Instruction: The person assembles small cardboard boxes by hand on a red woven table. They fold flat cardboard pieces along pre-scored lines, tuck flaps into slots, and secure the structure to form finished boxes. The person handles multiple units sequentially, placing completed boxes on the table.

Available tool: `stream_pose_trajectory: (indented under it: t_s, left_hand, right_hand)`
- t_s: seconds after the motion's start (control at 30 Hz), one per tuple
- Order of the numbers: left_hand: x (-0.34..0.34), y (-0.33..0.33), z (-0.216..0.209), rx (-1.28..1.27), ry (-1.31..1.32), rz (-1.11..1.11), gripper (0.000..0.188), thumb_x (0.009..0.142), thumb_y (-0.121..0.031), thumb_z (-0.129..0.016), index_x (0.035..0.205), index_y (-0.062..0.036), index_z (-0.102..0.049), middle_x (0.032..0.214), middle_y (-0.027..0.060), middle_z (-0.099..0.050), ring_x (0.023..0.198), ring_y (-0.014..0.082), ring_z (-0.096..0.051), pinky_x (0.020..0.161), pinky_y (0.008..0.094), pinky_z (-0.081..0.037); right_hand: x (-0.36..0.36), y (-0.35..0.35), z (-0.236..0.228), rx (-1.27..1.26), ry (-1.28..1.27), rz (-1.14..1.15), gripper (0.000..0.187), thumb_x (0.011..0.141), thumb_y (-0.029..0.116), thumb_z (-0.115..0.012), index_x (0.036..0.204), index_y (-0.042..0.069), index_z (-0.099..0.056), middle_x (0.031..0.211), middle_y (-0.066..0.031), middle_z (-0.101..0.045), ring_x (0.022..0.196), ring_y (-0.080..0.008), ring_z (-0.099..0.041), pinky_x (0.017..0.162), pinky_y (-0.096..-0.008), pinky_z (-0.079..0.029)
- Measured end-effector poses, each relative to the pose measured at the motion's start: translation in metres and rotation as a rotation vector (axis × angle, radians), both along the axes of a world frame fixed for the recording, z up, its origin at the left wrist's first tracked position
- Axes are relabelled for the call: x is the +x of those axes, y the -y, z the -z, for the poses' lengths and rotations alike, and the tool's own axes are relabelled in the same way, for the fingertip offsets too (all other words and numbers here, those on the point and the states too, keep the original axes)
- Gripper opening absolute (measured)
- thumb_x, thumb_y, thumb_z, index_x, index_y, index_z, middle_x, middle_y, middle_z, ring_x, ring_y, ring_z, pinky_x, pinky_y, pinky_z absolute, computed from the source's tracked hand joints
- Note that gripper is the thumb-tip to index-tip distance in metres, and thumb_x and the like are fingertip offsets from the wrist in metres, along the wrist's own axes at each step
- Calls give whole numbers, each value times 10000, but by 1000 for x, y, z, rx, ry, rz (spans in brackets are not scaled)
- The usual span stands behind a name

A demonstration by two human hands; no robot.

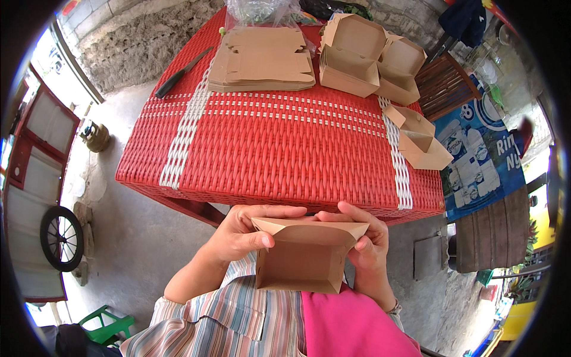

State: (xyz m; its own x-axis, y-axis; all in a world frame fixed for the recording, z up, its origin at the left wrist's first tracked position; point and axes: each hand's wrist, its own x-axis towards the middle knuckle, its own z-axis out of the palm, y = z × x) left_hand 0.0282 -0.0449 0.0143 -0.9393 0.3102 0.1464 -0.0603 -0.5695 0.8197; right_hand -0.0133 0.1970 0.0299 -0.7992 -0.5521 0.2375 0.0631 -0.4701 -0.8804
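Note:
Between my two hands is a brown cardboard box [300, 259], partly folded into shape, its open inside turned up toward me. My left hand [247, 232] grips its upper left corner, the thumb on the front and the fingers stretched along the back. At the upper right corner, my right hand [366, 238] pinches the edge with the thumb near the side flap. The box is in front of my lap, just off the near edge of the red woven table [285, 149]. Some fingertips are hidden behind the box's top flap.
A stack of flat cardboard blanks [262, 59] lies at the table's far middle, a dark-handled knife [181, 74] to its left. Folded boxes [351, 65] stand nested at the far right, and one small open box [419, 143] sits at the right edge. A green stool [110, 324] is lower left.

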Motion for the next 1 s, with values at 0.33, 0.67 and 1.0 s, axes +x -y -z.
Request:
stream_pose_trajectory:
  t_s: [0.33,0.67,1.0]
  left_hand:
    - [12,-16,-1,-214,-64,-281,343,979,-251,-617,1127,54,-669,953,68,-700,852,94,-615,753,243,-494]
    - [16,-28,-5,-297,-37,-456,339,1008,-197,-551,743,12,-580,632,-59,-466,600,31,-370,521,232,-315]
    - [16,-32,0,-291,48,-565,395,1023,-178,-477,678,13,-492,612,-36,-417,599,47,-339,517,249,-304]
  right_hand:
    - [6,2,-3,148,-94,223,360,881,201,-720,1089,-85,-657,985,-231,-711,986,-340,-687,866,-408,-558]
    - [4,8,-4,69,-282,314,131,882,42,-673,948,-70,-692,798,-132,-678,686,-180,-599,645,-285,-466]
    - [14,21,-11,176,-164,497,116,910,36,-612,887,-69,-656,686,-47,-553,618,-99,-475,570,-247,-350]
